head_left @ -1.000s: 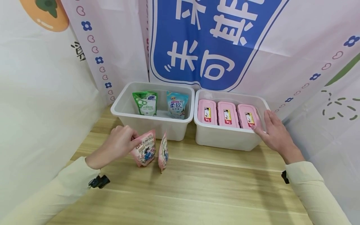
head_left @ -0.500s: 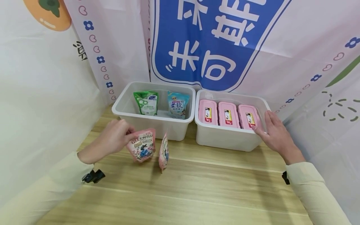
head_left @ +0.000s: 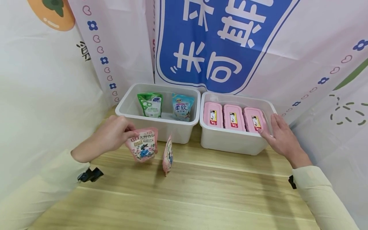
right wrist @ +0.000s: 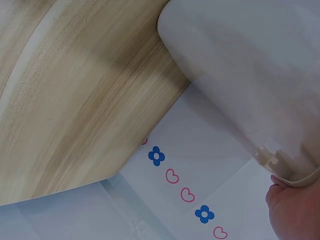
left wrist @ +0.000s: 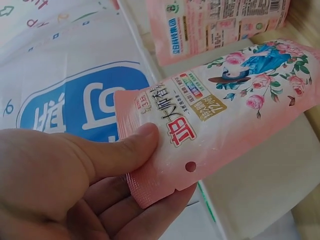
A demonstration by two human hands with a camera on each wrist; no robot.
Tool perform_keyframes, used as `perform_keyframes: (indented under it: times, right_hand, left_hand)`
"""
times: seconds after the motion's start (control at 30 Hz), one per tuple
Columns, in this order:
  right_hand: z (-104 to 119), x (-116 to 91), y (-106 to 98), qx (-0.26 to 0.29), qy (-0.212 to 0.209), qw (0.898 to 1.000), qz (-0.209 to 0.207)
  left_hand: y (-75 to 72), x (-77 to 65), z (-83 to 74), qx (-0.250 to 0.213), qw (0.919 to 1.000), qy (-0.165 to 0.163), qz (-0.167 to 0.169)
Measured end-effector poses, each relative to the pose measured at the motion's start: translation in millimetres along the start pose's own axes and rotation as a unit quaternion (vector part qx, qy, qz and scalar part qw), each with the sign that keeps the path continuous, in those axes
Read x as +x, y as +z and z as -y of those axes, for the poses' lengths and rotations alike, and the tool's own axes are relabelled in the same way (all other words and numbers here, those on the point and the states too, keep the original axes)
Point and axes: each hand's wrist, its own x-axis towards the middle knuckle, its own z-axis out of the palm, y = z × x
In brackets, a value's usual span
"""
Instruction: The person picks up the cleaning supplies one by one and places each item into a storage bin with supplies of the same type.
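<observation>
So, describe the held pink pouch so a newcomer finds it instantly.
On the wooden table, find the left white bin. Just in front, the left hand pinches the pink pouch, printed with flowers and a figure in blue. Unlike the pink neighbour, unheld and nearly edge-on to the head camera, this one is held, its printed front showing.

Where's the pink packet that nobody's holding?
In the head view, the loose pink packet stands on the wooden table, just right of the held pink packet in the left hand, before the left white bin.
</observation>
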Motion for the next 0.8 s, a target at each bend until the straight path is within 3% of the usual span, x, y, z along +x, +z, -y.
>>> perform_keyframes:
  times: [0.37, 0.8]
  right_hand:
    - [-0.7, -1.4, 0.2, -0.001, 0.002, 1.000, -0.001]
    - [-0.9, -0.2, 0.4, -0.004, 0.003, 1.000, -0.005]
  left_hand:
    - [-17.2, 4.7, -2.5, -0.007, 0.9998, 0.018, 0.001]
    - [-46.4, 15.6, -14.5, -0.016, 0.9997, 0.017, 0.011]
